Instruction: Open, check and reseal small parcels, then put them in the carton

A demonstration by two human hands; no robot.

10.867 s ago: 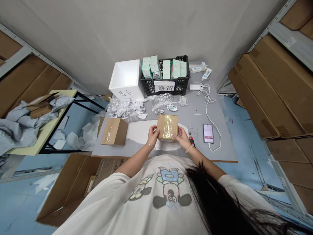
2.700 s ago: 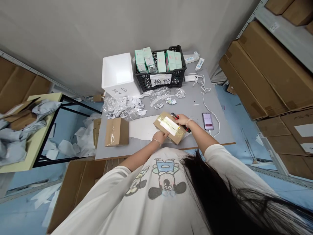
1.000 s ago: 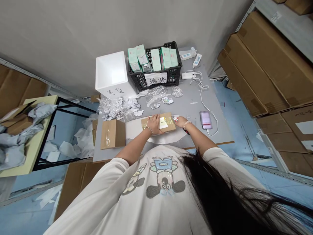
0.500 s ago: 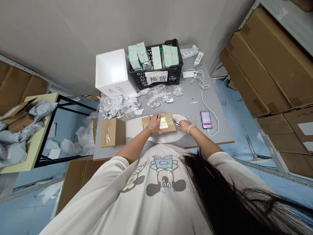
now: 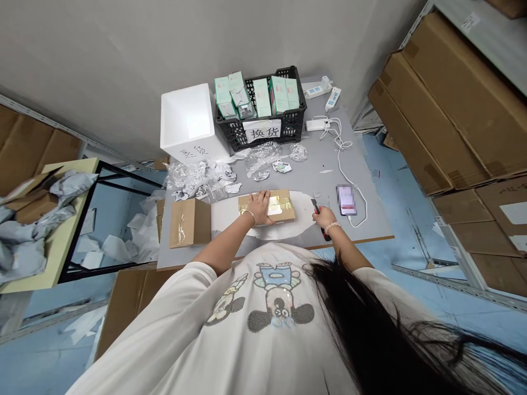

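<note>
Grey tabletop (image 5: 366,170) bears a taped carton (image 5: 287,205), lying on a white sheet (image 5: 227,215). Left hand (image 5: 259,207) rests spread on the carton's top; right hand (image 5: 325,218), apart from the left, is clamped round a red-and-black cutter (image 5: 315,205) right of the carton. Phone (image 5: 347,201): farther right of the carton. Second box (image 5: 189,223): left of it. Black crate (image 5: 293,129): beyond it.

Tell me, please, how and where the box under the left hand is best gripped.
I'd grip the box at its short ends, hands coming from left and right: it lies flat, longer across than deep, with space at both ends. The left hand rests on top; the right hand holds a knife, which probably wants setting down first.
</note>
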